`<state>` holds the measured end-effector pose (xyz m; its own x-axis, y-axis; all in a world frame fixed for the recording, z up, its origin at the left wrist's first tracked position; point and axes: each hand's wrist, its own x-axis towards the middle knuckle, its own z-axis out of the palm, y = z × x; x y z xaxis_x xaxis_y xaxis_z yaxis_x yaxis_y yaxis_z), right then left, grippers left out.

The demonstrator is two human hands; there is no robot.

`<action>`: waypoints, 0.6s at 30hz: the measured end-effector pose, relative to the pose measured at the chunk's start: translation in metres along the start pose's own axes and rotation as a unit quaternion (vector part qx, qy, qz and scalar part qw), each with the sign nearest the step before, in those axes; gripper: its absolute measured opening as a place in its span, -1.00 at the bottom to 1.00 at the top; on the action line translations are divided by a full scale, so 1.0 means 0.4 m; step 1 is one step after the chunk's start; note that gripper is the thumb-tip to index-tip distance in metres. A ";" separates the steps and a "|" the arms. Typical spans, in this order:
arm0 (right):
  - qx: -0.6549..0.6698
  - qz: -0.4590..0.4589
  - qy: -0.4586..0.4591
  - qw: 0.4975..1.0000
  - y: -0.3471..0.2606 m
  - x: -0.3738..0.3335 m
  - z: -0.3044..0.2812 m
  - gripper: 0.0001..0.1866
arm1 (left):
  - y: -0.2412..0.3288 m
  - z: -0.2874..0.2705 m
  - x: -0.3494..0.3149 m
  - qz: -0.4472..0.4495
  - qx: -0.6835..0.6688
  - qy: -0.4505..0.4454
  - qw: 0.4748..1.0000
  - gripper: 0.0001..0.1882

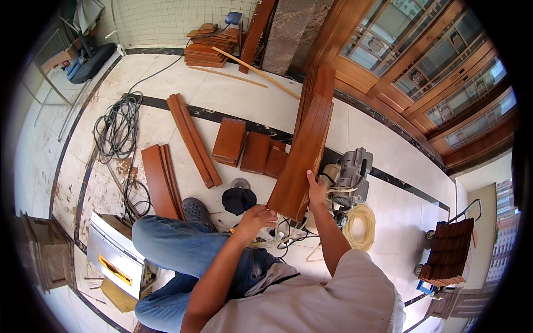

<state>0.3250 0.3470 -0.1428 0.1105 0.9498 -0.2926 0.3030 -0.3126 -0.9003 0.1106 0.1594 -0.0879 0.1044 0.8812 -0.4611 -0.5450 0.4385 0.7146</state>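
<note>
A long reddish-brown wooden plank (297, 166) slants away from me, its near end just above my lap. My right hand (317, 191) grips its right edge near that end, thumb on top. At the near left corner is my left hand (256, 221), its fingers bent and closed on the corner; the fingertips are partly hidden. Beyond, the plank lies over more long planks (325, 83). A grey motor-like machine (352, 175) stands right of my right hand. Left of the plank are a round black object (239, 200) and a toothed saw blade (240, 183).
Short board stacks (229, 140), long strips (191, 139) and wide boards (161, 180) lie on the tiles. A coiled dark cable (117, 125) is at left, a pale hose coil (360, 226) at right. A metal-topped table saw (115, 256) stands by my knee. Planks load a trolley (448, 252).
</note>
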 end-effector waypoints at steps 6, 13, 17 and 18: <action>0.459 0.150 -0.193 0.854 -0.087 -0.189 -0.016 -0.49 | 0.108 0.054 0.101 0.017 -0.074 0.016 0.997 -0.65; 0.591 0.120 -0.134 0.786 -0.053 -0.056 0.025 -0.56 | 0.086 0.015 0.106 0.026 -0.002 0.106 0.994 -0.42; 0.600 0.136 0.044 0.787 -0.065 0.088 0.092 -0.66 | 0.087 -0.091 0.011 0.130 0.032 0.130 0.982 -0.53; 0.567 0.131 0.068 0.810 -0.029 0.169 0.094 -0.67 | 0.107 -0.095 -0.018 0.143 0.023 0.137 0.980 -0.55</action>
<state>0.2933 0.4150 -0.1641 0.1575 0.8184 -0.5526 -0.8041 -0.2186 -0.5529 0.0550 0.1650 -0.0738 -0.2787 0.8915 -0.3572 -0.4798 0.1929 0.8559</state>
